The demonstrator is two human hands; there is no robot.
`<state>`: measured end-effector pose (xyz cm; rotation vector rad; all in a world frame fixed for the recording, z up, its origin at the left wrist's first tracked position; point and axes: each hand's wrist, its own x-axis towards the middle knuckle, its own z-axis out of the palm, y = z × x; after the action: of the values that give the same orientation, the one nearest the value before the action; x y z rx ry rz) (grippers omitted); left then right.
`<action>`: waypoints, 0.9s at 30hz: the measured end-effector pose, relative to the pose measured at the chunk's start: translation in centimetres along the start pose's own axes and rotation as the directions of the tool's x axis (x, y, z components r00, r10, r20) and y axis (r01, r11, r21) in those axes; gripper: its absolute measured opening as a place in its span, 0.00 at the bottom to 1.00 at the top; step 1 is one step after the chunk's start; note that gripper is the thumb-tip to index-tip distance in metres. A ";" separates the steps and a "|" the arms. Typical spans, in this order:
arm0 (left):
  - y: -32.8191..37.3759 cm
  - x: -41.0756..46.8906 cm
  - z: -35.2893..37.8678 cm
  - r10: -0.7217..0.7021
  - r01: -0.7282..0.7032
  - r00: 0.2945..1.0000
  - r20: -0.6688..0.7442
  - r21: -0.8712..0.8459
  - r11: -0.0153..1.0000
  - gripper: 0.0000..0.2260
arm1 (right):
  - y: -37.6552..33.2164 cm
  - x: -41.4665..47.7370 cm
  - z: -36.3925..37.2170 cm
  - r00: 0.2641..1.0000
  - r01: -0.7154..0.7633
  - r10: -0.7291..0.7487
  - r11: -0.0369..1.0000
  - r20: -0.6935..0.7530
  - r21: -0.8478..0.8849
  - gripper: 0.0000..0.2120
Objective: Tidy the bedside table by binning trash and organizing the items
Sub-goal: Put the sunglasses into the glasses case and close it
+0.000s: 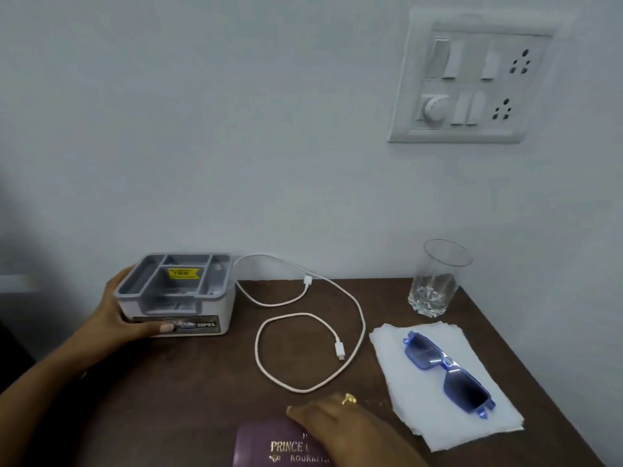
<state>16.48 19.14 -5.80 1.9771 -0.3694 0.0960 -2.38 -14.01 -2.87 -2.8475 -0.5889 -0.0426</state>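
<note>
A grey organiser box with several open compartments stands at the back left of the dark wooden bedside table. My left hand grips its left side, thumb across the front label. A white charging cable loops over the table's middle. Blue sunglasses lie on a folded white tissue at the right. My right hand, wearing a gold ring, rests with curled fingers on a purple case at the front edge; whether it grips the case I cannot tell.
A clear drinking glass stands at the back right near the wall. A white switch and socket panel is mounted on the wall above it. The table's right edge runs diagonally past the tissue.
</note>
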 end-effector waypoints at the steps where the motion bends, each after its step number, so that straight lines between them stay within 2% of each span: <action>1: -0.4 0.0 -0.3 -0.002 0.002 1.000 -0.001 0.005 1.000 0.49 | 0.9 0.0 0.7 0.994 0.038 -0.042 0.998 0.099 0.043 0.20; 2: -0.7 -0.2 -0.5 -0.010 0.010 1.000 -0.004 0.010 1.000 0.50 | 1.1 0.0 0.5 0.972 0.049 -0.068 0.995 0.225 0.087 0.22; 3: -0.6 -0.4 -0.5 -0.019 0.019 1.000 0.000 0.008 1.000 0.51 | 1.3 0.0 0.3 0.963 0.007 -0.041 0.992 0.265 0.127 0.25; 6: 0.4 -1.9 0.3 -0.073 0.070 0.995 -0.065 -0.039 0.997 0.58 | 1.9 0.3 0.0 0.956 -0.053 0.002 0.984 0.293 0.168 0.33; 8: 1.6 -3.5 1.3 -0.120 0.100 0.978 -0.168 -0.126 0.987 0.60 | 2.1 -0.1 0.0 0.959 -0.013 -0.032 0.988 0.280 0.157 0.40; 9: 2.0 -4.3 1.8 -0.129 0.095 0.967 -0.218 -0.160 0.983 0.61 | 2.3 -0.3 0.5 0.965 0.021 -0.069 0.982 0.252 0.188 0.29; 11: 2.8 -5.9 2.5 -0.121 0.067 0.949 -0.293 -0.188 0.980 0.65 | 1.7 -0.8 0.1 0.994 -0.003 -0.026 0.965 0.106 0.264 0.31; 13: 3.7 -7.1 3.0 -0.100 0.041 0.941 -0.325 -0.183 0.982 0.60 | 2.2 -0.6 -0.2 0.994 -0.062 0.089 0.935 -0.062 0.348 0.31; 15: 4.3 -8.4 3.5 -0.078 0.029 0.933 -0.350 -0.144 0.989 0.54 | 3.6 0.7 -0.4 0.976 -0.055 0.124 0.936 -0.181 0.349 0.25; 17: 5.1 -9.7 4.0 -0.073 0.035 0.924 -0.375 -0.108 0.994 0.51 | 5.1 2.5 -0.3 0.982 -0.094 0.141 0.942 -0.128 0.322 0.17; 19: 6.1 -11.2 4.4 -0.069 0.023 0.915 -0.398 -0.118 0.993 0.45 | 5.7 4.0 0.1 0.996 -0.083 0.090 0.948 -0.007 0.306 0.17; 21: 7.2 -12.9 5.4 -0.021 -0.013 0.923 -0.383 -0.085 0.996 0.36 | 5.9 5.0 0.5 0.997 -0.060 0.044 0.959 0.063 0.276 0.16; 23: 8.1 -14.6 7.1 0.067 -0.055 0.950 -0.305 0.048 0.997 0.28 | 5.9 5.7 0.7 0.998 -0.039 0.025 0.958 0.052 0.284 0.11; 27: 9.5 -15.7 11.0 0.218 -0.207 0.975 -0.039 0.197 0.958 0.28 | 6.7 7.5 0.7 1.000 -0.015 0.009 0.961 0.020 0.277 0.06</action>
<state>-2.38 9.02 -5.87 2.1129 -0.5499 0.3397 7.14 -16.89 -4.44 -2.5813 -0.5347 0.0642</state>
